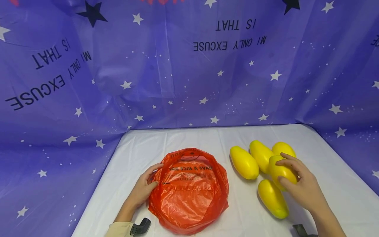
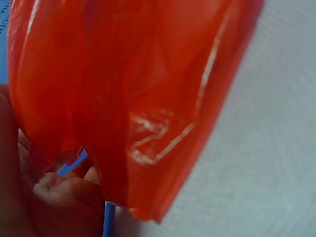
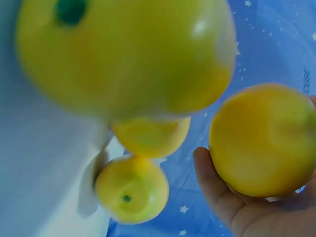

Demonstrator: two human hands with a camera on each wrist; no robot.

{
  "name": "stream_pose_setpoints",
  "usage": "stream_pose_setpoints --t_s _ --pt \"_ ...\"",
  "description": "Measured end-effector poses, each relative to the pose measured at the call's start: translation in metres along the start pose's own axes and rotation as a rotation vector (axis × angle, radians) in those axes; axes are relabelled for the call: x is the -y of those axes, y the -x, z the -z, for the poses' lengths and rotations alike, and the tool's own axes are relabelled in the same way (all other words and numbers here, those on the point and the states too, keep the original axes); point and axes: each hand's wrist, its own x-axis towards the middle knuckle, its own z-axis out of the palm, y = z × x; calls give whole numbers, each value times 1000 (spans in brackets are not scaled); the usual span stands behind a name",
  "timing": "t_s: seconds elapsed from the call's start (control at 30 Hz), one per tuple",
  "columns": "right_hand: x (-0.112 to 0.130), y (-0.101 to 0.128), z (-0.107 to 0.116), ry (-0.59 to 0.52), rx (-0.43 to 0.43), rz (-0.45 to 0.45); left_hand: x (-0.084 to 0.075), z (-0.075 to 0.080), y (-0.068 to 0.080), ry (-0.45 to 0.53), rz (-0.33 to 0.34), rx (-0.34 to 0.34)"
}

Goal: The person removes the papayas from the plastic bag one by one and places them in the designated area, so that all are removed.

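Low in the frame's centre, your left hand pinches the orange bag's rim on the bench. At lower right, your right hand curls around one yellow mango, with four more mangoes beside it.

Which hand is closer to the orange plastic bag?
The left hand: it grips the orange bag at its left rim. The right hand is off to the bag's right, curled round a yellow mango.
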Motion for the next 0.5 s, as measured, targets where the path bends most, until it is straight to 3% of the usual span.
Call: stream_pose_setpoints --t_s 0.5 --pt "-28 18 6 50 79 -89 0 -1 1 26 -16 0"
